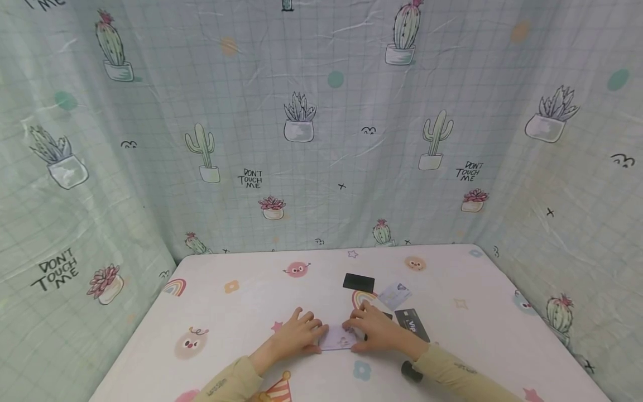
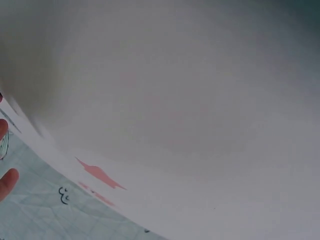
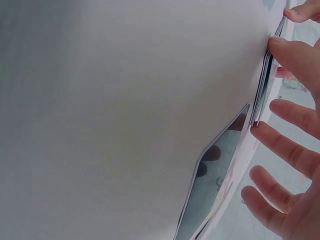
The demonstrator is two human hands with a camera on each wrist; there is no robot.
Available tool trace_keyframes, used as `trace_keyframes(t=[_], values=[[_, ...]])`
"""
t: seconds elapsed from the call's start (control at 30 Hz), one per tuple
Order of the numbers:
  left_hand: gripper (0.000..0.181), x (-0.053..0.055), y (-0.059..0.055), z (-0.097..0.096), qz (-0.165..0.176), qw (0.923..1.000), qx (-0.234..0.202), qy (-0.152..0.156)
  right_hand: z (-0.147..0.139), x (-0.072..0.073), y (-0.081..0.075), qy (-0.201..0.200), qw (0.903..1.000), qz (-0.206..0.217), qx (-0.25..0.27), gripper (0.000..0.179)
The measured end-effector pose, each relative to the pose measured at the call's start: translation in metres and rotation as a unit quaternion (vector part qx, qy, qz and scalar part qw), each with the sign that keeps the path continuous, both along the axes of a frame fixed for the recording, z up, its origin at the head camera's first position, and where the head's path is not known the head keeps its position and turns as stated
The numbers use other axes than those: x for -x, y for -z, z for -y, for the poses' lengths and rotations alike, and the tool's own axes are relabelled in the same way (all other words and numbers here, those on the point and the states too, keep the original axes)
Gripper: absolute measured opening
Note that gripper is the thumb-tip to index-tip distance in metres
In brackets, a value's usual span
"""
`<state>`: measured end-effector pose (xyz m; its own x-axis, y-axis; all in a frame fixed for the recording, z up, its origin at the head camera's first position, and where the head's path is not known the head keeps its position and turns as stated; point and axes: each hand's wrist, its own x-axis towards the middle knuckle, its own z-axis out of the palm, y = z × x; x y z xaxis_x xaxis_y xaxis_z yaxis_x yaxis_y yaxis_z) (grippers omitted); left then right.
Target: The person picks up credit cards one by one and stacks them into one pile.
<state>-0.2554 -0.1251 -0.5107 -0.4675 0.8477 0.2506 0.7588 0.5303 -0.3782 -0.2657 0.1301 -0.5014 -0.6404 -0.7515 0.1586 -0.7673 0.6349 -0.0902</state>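
Both hands hold a thin stack of cards low over the table, a lavender card (image 1: 337,339) with a small print uppermost. My left hand (image 1: 295,336) grips its left end, thumb at the near corner and fingers at the far side. At the right end my right hand (image 1: 380,329) grips it the same way. In the right wrist view the stack (image 3: 263,82) shows several layered edges, caught between thumb and a finger; the other fingers (image 3: 267,207) are spread. A glossy dark card (image 3: 212,170) lies beside it. Only a few left fingertips (image 2: 8,184) appear in the left wrist view.
Beyond the right hand lie a black rectangular card (image 1: 359,282), a pale blue card (image 1: 394,296) and a dark VIP card (image 1: 413,324). A small dark rounded object (image 1: 411,372) sits by the right sleeve. Cactus-print cloth (image 1: 321,167) hangs behind and beside the table (image 1: 226,318).
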Motion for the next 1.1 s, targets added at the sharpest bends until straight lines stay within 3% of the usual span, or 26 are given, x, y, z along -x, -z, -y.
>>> trace_keyframes(t=[0.53, 1.1], values=[[0.046, -0.0006, -0.007, 0.0012, 0.02, 0.9997, -0.012, 0.002, 0.0004, 0.0008, -0.0002, 0.003, 1.0, 0.003, -0.004, 0.047], [0.046, 0.0024, -0.005, 0.0005, 0.024, 0.9997, -0.009, -0.003, 0.0002, 0.0006, -0.0016, 0.008, 0.9998, 0.014, -0.008, 0.046]])
